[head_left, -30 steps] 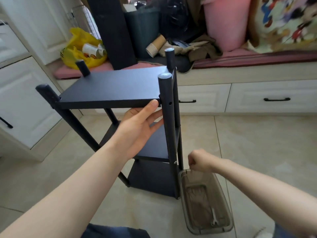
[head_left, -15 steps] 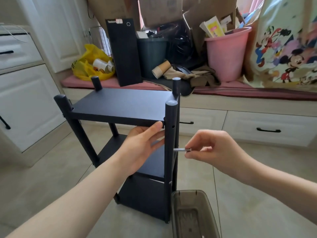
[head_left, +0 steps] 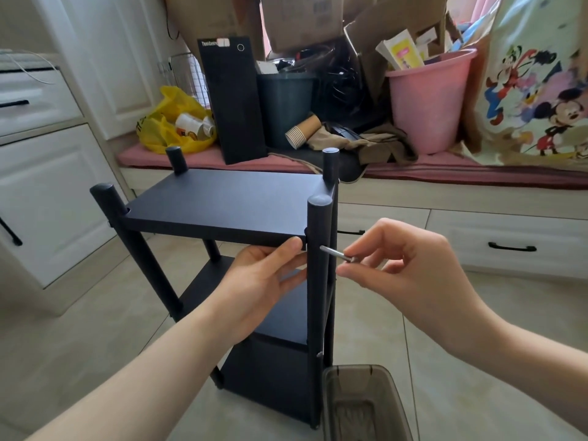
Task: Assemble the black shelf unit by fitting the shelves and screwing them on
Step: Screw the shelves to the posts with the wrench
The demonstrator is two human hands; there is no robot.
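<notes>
The black shelf unit (head_left: 222,205) stands upright on the tiled floor, with round posts at its corners and three shelves. My left hand (head_left: 264,278) reaches under the top shelf near the front right post (head_left: 318,281), thumb against the shelf's front edge, fingers straight beneath it. My right hand (head_left: 404,265) pinches a silver screw (head_left: 334,253) by its head. The screw's tip points left and touches the post just below the top shelf.
A translucent grey plastic box (head_left: 362,405) sits on the floor by the unit's front right foot. Behind is a padded bench (head_left: 445,173) loaded with a pink bucket (head_left: 426,100), a black tower case (head_left: 232,100) and a yellow bag (head_left: 171,125). White cabinets (head_left: 47,192) stand at left.
My right hand rose from the plastic box with a screw and brought its tip up to the front right post. My left hand stayed under the top shelf.
</notes>
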